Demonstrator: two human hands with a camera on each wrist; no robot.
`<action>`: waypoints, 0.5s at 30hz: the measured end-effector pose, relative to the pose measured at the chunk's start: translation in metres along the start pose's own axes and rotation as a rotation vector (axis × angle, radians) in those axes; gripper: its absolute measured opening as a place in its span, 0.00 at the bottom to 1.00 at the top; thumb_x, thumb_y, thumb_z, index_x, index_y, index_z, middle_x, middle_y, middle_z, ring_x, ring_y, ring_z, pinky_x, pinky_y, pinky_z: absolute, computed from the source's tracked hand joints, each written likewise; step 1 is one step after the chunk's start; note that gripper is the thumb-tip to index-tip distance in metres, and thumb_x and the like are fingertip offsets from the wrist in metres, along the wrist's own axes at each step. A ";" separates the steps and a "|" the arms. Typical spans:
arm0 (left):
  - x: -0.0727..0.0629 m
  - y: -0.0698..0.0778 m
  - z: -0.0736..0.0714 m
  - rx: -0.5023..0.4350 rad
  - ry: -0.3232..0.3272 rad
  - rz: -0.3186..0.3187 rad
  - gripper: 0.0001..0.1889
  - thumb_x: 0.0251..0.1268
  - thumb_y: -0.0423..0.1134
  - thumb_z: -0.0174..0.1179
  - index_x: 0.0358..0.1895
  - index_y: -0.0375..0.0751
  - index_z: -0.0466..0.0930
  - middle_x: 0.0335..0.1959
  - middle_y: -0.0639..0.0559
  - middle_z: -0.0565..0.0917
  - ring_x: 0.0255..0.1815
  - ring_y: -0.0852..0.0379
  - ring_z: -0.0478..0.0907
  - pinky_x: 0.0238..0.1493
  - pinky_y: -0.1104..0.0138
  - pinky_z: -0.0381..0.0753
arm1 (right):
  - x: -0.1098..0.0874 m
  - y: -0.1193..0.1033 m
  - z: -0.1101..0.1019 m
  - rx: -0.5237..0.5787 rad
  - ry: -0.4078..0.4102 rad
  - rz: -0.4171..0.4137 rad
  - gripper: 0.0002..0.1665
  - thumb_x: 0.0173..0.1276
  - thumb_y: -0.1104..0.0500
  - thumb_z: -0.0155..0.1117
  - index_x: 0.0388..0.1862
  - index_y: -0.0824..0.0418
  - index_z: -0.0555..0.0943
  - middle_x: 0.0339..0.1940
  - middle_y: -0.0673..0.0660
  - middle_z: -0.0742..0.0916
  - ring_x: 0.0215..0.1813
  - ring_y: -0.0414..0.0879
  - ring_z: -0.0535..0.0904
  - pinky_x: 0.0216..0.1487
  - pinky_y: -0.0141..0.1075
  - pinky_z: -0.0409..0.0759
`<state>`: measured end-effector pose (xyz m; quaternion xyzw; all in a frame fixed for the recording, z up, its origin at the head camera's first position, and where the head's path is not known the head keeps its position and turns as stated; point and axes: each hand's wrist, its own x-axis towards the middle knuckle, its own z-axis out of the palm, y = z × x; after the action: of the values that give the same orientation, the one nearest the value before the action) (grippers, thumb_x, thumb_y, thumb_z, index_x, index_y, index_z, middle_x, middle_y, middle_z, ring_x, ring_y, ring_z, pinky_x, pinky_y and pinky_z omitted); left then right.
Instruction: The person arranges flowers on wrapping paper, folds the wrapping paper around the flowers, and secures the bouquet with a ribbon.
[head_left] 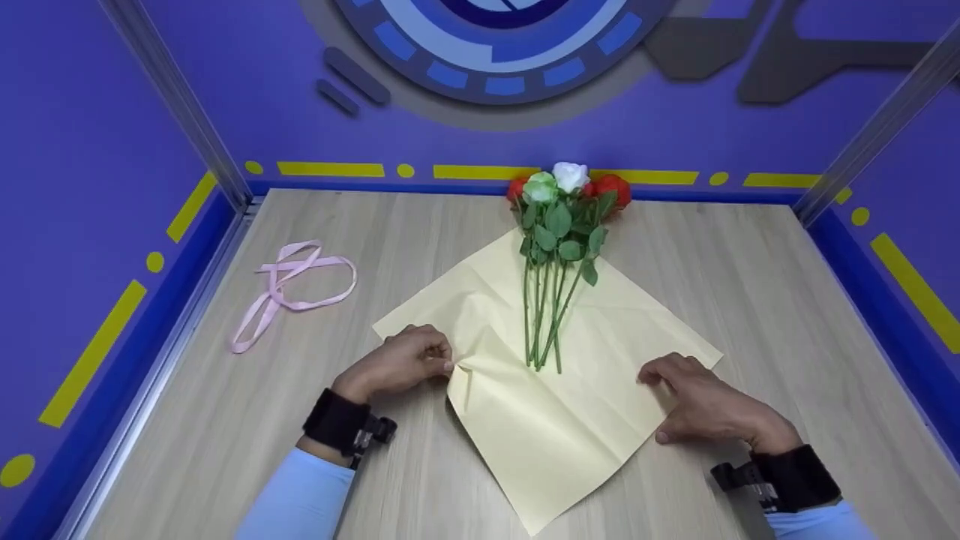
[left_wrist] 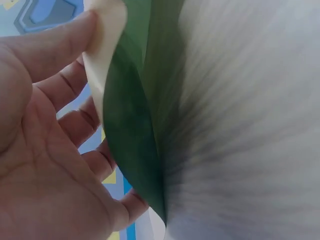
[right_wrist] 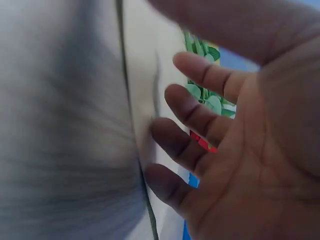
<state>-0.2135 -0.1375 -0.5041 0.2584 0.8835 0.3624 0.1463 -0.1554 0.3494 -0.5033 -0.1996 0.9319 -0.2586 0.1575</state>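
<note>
A sheet of cream wrapping paper (head_left: 577, 427) lies cornerwise on the table, its left edge creased and raised. My left hand (head_left: 405, 360) pinches that edge between thumb and fingers; the left wrist view shows the paper's dark green underside (left_wrist: 130, 115). At the right edge, my right hand (head_left: 705, 405) is spread over the paper with its fingers slightly bent. Seen from the right wrist, these fingers (right_wrist: 172, 137) are beside the paper without gripping it. A bunch of roses (head_left: 559, 217), red, white and pale green, lies on the sheet, stems toward me.
Left of the paper, a loosely looped pink ribbon (head_left: 300, 285) lies on the wooden table (head_left: 187, 427). Blue panels with yellow markings (head_left: 330, 169) enclose the table at the back and both sides. The flower heads reach close to the back panel.
</note>
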 end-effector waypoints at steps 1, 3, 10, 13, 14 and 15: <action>0.000 0.000 0.000 -0.016 -0.003 0.002 0.06 0.73 0.44 0.67 0.35 0.53 0.83 0.35 0.61 0.78 0.43 0.57 0.70 0.50 0.60 0.68 | 0.000 0.001 0.001 -0.011 0.017 -0.013 0.43 0.45 0.50 0.89 0.61 0.47 0.79 0.56 0.50 0.80 0.57 0.49 0.72 0.56 0.42 0.74; 0.002 -0.001 -0.001 -0.040 -0.010 0.018 0.06 0.73 0.43 0.67 0.35 0.52 0.83 0.35 0.60 0.78 0.42 0.58 0.71 0.48 0.62 0.69 | 0.000 0.003 0.003 -0.017 0.053 -0.037 0.38 0.49 0.49 0.88 0.59 0.46 0.81 0.53 0.48 0.82 0.55 0.47 0.73 0.55 0.40 0.72; 0.002 -0.006 -0.002 -0.049 -0.016 0.045 0.05 0.70 0.41 0.70 0.34 0.49 0.85 0.33 0.61 0.80 0.38 0.61 0.74 0.44 0.67 0.72 | 0.002 0.013 0.009 0.024 0.157 -0.167 0.12 0.62 0.50 0.82 0.42 0.43 0.88 0.40 0.42 0.85 0.44 0.42 0.73 0.47 0.33 0.68; 0.000 -0.007 -0.003 -0.040 -0.030 0.043 0.04 0.67 0.41 0.72 0.34 0.50 0.86 0.34 0.60 0.81 0.40 0.60 0.75 0.47 0.65 0.73 | 0.006 0.015 0.010 0.066 0.170 -0.212 0.06 0.64 0.53 0.80 0.35 0.42 0.88 0.37 0.42 0.86 0.44 0.41 0.75 0.48 0.32 0.69; 0.000 -0.007 -0.003 -0.030 -0.038 0.039 0.04 0.65 0.41 0.73 0.36 0.50 0.86 0.35 0.60 0.82 0.42 0.60 0.75 0.51 0.63 0.72 | 0.007 0.016 0.010 0.080 0.171 -0.217 0.06 0.65 0.54 0.79 0.34 0.42 0.88 0.37 0.42 0.86 0.45 0.40 0.75 0.49 0.31 0.69; -0.001 -0.007 -0.003 -0.015 -0.046 0.035 0.06 0.63 0.41 0.75 0.37 0.51 0.86 0.37 0.59 0.82 0.44 0.58 0.75 0.54 0.61 0.70 | 0.007 0.017 0.009 0.096 0.170 -0.218 0.06 0.66 0.55 0.78 0.33 0.43 0.88 0.37 0.42 0.86 0.45 0.40 0.75 0.49 0.31 0.69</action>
<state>-0.2163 -0.1438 -0.5072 0.2809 0.8726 0.3653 0.1623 -0.1631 0.3555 -0.5212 -0.2694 0.9013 -0.3342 0.0584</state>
